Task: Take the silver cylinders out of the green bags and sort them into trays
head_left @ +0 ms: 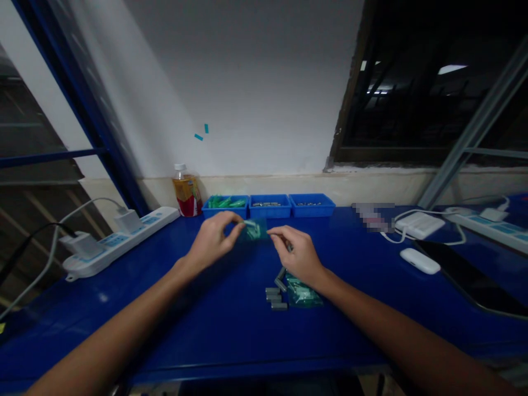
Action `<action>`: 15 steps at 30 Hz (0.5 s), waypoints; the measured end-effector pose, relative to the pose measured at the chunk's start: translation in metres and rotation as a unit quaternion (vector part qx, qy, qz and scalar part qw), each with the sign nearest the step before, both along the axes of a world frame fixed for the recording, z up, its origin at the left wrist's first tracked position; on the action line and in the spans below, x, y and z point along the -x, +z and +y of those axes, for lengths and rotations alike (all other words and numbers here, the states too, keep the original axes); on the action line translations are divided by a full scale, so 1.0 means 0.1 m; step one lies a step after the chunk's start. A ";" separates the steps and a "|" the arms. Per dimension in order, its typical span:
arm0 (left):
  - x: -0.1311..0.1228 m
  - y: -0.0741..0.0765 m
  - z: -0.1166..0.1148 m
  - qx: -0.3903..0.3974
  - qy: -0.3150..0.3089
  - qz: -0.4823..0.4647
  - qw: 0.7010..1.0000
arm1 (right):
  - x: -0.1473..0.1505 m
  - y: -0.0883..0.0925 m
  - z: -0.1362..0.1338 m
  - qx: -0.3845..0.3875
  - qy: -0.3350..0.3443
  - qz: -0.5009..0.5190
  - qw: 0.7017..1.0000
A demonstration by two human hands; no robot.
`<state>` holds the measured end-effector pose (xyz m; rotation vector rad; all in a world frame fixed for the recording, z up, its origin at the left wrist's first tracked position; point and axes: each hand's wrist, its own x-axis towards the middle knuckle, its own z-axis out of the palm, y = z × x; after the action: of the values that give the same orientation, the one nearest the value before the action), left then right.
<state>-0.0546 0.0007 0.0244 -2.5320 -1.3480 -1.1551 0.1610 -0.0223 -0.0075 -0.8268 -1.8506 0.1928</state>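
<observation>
My left hand (216,236) pinches the left edge of a small green see-through plastic bag (254,229) with pale contents, held up above the table. At the bag's right edge, the thumb and fingertips of my right hand (297,250) are pressed together; blur hides whether they grip the bag. A greyish bit shows within the curled right fingers, too small to name. Below the right hand, several short grey metal cylinders (279,306) lie on the blue table (231,330). Beside them, partly under the right wrist, rests another green plastic bag (304,291) with pale pieces inside.
Three blue bins line the wall: one with green bags (226,202), a middle bin (270,212) and a right bin (312,210) with small metal parts. A drink bottle (187,192) and power strip (119,239) stand left. A white case (419,260) and phone (474,278) lie right.
</observation>
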 end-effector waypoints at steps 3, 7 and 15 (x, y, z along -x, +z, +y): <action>0.29 0.19 0.36 -0.020 0.156 -0.063 0.986 | -0.05 0.00 0.03 0.004 -0.004 -0.014 1.000; 0.69 0.34 0.88 -0.008 0.329 -0.012 0.944 | -0.09 -0.03 0.09 0.022 -0.011 -0.046 0.999; 0.84 0.22 1.36 0.066 0.362 0.122 0.922 | -0.10 -0.02 0.05 0.021 0.020 -0.085 0.996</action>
<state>-0.1389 0.1362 0.0461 -1.8422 -2.0592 -0.5925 0.1715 -0.0178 -0.0099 -0.8570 -2.0298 0.1919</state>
